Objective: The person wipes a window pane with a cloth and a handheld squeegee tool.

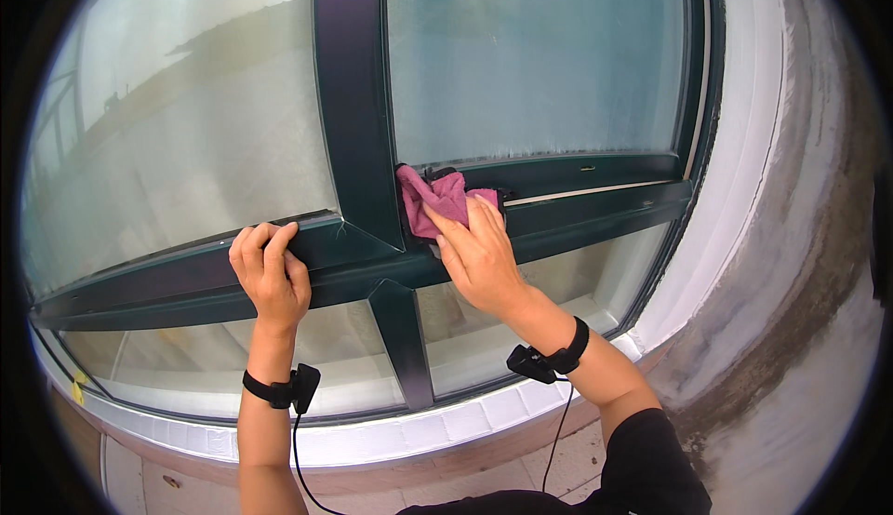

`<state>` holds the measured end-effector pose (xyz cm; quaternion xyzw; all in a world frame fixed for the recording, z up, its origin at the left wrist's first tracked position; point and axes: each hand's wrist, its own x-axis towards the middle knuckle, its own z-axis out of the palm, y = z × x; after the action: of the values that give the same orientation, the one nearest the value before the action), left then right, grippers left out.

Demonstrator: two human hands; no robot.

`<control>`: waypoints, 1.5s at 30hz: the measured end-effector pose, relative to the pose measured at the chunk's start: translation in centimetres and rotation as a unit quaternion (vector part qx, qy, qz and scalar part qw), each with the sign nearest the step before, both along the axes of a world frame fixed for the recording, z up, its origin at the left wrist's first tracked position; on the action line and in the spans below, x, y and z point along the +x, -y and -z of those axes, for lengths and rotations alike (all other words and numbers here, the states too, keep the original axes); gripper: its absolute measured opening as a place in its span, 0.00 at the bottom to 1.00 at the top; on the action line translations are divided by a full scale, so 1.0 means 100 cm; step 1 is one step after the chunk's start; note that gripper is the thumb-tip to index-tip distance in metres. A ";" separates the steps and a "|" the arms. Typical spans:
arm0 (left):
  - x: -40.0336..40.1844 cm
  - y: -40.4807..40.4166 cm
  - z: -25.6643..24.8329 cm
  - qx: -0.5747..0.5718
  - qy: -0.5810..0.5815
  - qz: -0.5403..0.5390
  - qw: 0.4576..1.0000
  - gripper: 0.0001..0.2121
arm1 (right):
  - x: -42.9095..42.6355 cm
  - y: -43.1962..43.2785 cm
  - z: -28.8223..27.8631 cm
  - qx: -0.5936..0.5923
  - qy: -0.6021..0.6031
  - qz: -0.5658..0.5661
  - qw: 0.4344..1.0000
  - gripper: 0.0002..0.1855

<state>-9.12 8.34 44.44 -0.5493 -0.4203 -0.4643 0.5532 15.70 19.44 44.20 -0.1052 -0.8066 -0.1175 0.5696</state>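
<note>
A pink cloth [441,197] with dark edging is bunched under the fingers of my right hand [481,253]. It presses against the dark green window frame [359,131], at the corner where the upright meets the lower rail of the right sash. Part of the cloth is hidden by my fingers. My left hand [271,271] grips the bottom rail of the left sash [321,239], fingers hooked over its top edge beside the glass. Above the rails stand the left glass pane [209,131] and the right glass pane [537,82], both hazy with reflections.
Below the rail, a short green mullion [403,347] divides two lower panes. A white tiled sill [418,424] runs along the bottom, and a white window surround [750,131] rises at right beside a stained wall [823,236]. Wrist straps with black devices [303,388] trail cables.
</note>
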 end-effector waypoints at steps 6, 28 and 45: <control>-0.005 0.005 -0.001 -0.013 -0.007 0.025 1.000 0.19 | -0.035 0.035 -0.013 -0.123 -0.071 -0.114 0.983 0.32; -0.011 -0.004 0.001 0.044 -0.023 0.042 0.998 0.18 | -0.078 0.010 -0.328 0.321 -0.052 0.123 0.938 0.22; -0.016 0.002 0.001 0.017 -0.021 0.081 0.996 0.20 | -0.060 0.057 -0.118 0.205 0.208 0.106 0.951 0.14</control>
<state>-10.69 8.16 44.31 -0.5818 -0.3549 -0.5028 0.5317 9.70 13.70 55.97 -0.0446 -0.8499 -0.3593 0.3829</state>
